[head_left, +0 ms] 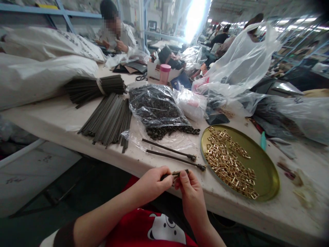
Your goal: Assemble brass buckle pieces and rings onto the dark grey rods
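Note:
Close in front of me, at the table's front edge, my left hand (159, 180) pinches a dark strap, with a bit of gold metal showing between the hands. My right hand (191, 188) grips the strap's dark end (185, 171) between thumb and fingers. Most of the strap is hidden by my fingers. Two finished-looking dark straps (171, 157) with gold buckles at their right ends lie just beyond. On the right, a round gold tray (268, 175) bears a heap of gold buckles (227, 161).
Loose dark strips (108, 118) and a tied bundle (113, 84) lie left. Small black loops (159, 106) fill a clear plastic bag. Behind stand a pink-lidded jar (165, 73) and plastic bags (239, 65). White sacks (46, 65) lie far left; a person (125, 37) sits opposite.

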Tool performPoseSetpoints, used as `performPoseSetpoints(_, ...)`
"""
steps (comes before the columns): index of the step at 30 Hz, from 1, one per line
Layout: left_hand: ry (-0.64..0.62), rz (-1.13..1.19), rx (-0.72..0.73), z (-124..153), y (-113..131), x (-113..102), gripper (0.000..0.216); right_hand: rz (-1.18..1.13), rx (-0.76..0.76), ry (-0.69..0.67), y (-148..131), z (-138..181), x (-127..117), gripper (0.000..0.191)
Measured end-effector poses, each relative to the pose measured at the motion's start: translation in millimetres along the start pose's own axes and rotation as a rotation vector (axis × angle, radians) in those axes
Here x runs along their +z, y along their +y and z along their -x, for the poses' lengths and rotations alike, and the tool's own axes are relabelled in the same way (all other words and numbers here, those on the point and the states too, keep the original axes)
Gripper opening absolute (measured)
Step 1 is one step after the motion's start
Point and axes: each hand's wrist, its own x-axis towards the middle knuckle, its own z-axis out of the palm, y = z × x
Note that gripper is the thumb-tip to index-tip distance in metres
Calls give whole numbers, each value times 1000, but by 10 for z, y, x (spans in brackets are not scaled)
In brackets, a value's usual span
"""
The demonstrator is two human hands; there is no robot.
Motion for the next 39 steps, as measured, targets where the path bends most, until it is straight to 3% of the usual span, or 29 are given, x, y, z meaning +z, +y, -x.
performPoseSetpoints(10, -26, 78, -65, -114, -34, 100, 21, 224, -237, 104, -109, -111, -27, 21)
performPoseSetpoints(17, -21, 81, -82, -186, 19, 117, 19, 21, -43, 60, -111, -215, -58, 25)
performPoseSetpoints(20, 5, 81, -91, -215, 18, 130, 20, 33, -53, 83, -109, -229, -60, 24)
performPoseSetpoints(25, 11, 86, -82, -226, -24, 144, 24, 319, -361, 137, -58, -177, -115, 9)
performPoseSetpoints(28, 31, 84, -44, -206, -78, 153, 26, 413, -528, 90, -21, -137, -142, 4)
performPoseSetpoints(30, 67, 62, -25, -180, -110, 156, 25, 396, -487, 60, -21, -118, -137, 6)
performPoseSetpoints(33, 88, 49, -6, -122, -122, 140, 25, 218, -226, 23, -63, -98, -117, 9)
performPoseSetpoints(36, 28, 50, 22, -50, -92, 101, 26, 21, 0, -11, -110, -75, -111, 17)
performPoseSetpoints(39, -13, 11, 34, 9, -59, 72, 29, 26, 5, -8, -111, -35, -116, 18)
